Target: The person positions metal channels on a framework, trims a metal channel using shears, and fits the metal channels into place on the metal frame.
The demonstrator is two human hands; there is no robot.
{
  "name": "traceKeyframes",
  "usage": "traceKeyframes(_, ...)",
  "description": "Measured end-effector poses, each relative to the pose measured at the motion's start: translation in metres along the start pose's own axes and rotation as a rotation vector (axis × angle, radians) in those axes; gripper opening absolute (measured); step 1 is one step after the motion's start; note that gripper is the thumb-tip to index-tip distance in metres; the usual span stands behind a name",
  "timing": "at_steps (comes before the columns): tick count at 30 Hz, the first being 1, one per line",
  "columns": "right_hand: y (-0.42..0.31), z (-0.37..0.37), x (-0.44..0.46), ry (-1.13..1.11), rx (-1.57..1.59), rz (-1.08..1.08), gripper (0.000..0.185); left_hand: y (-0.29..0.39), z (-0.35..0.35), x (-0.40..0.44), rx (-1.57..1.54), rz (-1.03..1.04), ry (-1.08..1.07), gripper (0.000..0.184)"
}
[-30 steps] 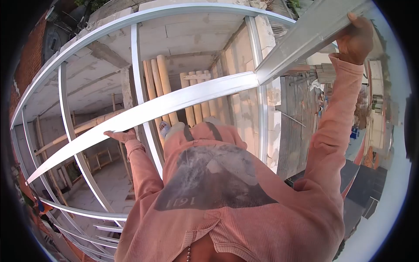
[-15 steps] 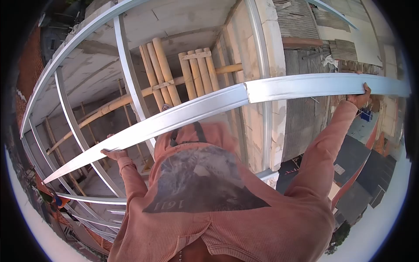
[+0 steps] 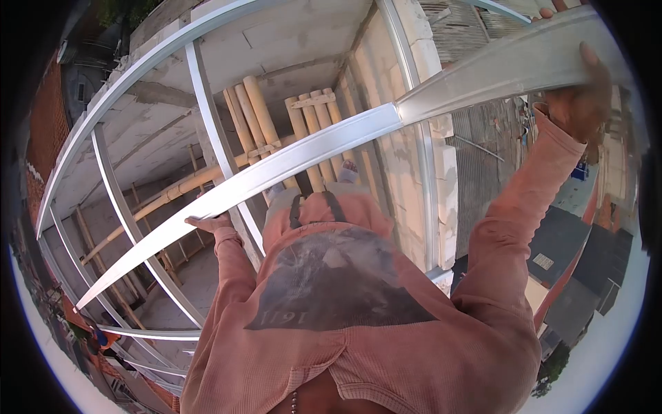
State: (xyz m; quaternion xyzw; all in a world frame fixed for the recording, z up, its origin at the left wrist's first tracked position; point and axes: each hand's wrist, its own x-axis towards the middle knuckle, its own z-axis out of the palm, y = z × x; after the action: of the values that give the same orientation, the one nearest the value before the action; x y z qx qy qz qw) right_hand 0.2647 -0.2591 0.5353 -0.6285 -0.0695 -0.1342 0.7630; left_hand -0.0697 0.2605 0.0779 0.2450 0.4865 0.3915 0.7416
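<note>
A long, shiny metal channel [image 3: 303, 155] slants across the view, from low on the left to high on the right. Partway along is a joint or overlap, beyond which a wider-looking, duller section [image 3: 483, 72] continues to the upper right. My left hand [image 3: 212, 223] grips the channel from its lower edge, thumb along the near side and most fingers hidden behind it. At the far right, my right hand [image 3: 583, 100] is wrapped around the duller section, slightly smeared by motion; its thumb presses the face and fingertips show over the upper edge.
Metal roof framing [image 3: 207, 114] spans the left side above an unfinished room. Tied bamboo poles [image 3: 258, 110] form a platform under my feet, over a drop. A block wall [image 3: 434, 172] stands right of centre, with corrugated roofs [image 3: 476, 179] far below.
The channel's right section has risen and come nearer, now tilted steeply, with my right hand rising along with it. My left hand has shifted right and slightly up.
</note>
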Motion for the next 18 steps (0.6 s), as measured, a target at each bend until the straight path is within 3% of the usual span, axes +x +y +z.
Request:
traceKeyframes(2,0.031,0.026,0.001,-0.208,-0.036,0.162,0.053,-0.008,-0.005,-0.001,-0.035,-0.056,0.017,0.094)
traceKeyframes(3,0.043,0.088,-0.018,-0.6,-0.002,0.033,0.058,-0.012,-0.012,0.0,-0.05,-0.084,0.014,0.095)
traceKeyframes(6,0.094,0.18,-0.045,-0.892,-0.573,-0.205,0.079,-0.023,-0.035,-0.004,-0.105,-0.112,0.061,0.096)
traceKeyframes(7,0.11,0.206,-0.064,-0.934,-0.621,-0.058,0.066,-0.024,-0.047,-0.006,-0.114,-0.115,0.059,0.096)
traceKeyframes(9,0.167,0.258,-0.096,-1.028,-0.828,-0.15,0.075,-0.019,-0.049,-0.02,-0.075,-0.134,0.091,0.098)
traceKeyframes(12,0.246,0.308,-0.16,-1.231,-0.879,0.049,0.075,-0.013,-0.029,-0.037,-0.03,-0.107,0.163,0.103)
traceKeyframes(17,0.345,0.309,-0.292,-1.378,-1.047,0.02,0.064,-0.005,-0.026,-0.044,-0.076,-0.069,0.062,0.103)
traceKeyframes(18,0.355,0.302,-0.313,-1.378,-1.068,-0.002,0.064,0.002,-0.012,-0.054,-0.059,-0.078,0.15,0.103)
